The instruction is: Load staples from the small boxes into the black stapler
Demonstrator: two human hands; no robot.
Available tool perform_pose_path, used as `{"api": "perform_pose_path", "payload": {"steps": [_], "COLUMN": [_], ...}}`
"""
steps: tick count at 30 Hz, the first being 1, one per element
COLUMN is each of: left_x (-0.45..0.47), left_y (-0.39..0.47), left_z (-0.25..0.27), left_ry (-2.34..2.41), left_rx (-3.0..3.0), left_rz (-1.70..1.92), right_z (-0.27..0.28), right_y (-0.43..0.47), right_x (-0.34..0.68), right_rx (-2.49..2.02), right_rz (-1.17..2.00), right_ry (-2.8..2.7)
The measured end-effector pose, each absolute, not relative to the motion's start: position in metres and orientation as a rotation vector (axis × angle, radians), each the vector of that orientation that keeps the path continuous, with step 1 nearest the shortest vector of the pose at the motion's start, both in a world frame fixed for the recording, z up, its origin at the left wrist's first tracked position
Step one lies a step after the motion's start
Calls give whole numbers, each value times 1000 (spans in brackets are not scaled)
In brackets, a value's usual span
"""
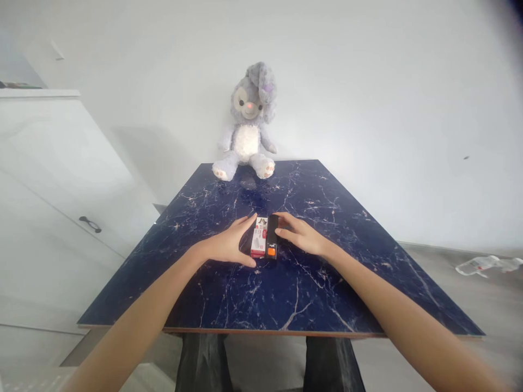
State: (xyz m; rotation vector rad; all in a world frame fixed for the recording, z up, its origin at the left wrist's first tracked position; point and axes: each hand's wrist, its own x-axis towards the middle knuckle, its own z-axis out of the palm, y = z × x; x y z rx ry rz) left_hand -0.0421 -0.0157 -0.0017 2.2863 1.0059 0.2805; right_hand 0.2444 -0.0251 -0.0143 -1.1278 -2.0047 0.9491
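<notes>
A small white-and-red box (259, 239) lies on the dark blue marble-patterned table (294, 294), with its long side against or very close to a slim black object (272, 234). That black object has an orange square at its near end; its exact kind is unclear. My left hand (229, 243) curves around the box's left side, thumb by the near end and forefinger by the far end, fingers spread apart. On the other side, my right hand (300, 234) has its fingers at the far end and right edge of the black object, gripping it.
A grey plush rabbit (248, 125) sits at the table's far edge against the white wall. To the left stands a white cabinet (53, 179) with a dark handle. A clear plastic item (478, 265) lies on the floor at right. My legs are under the near edge.
</notes>
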Motion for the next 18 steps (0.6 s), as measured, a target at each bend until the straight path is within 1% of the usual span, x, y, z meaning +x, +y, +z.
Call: {"api": "perform_pose_path", "payload": {"steps": [3, 8, 14, 18], "left_x": [-39, -29, -15, 9], "left_y": [-18, -19, -23, -15], "left_z": [-6, -13, -25, -35], "left_ry": [1072, 1110, 1204, 1227], "left_rx": [2338, 2350, 2382, 2422], "left_rz": [276, 368, 496, 603], "right_z": [-11, -5, 0, -2], "right_y": [-28, -33, -36, -28], "right_x": [243, 239, 234, 241], "right_rx": [-1242, -1335, -1499, -1585], "right_rz": [893, 908, 679, 620], "right_ry": [-2003, -2120, -2086, -2015]}}
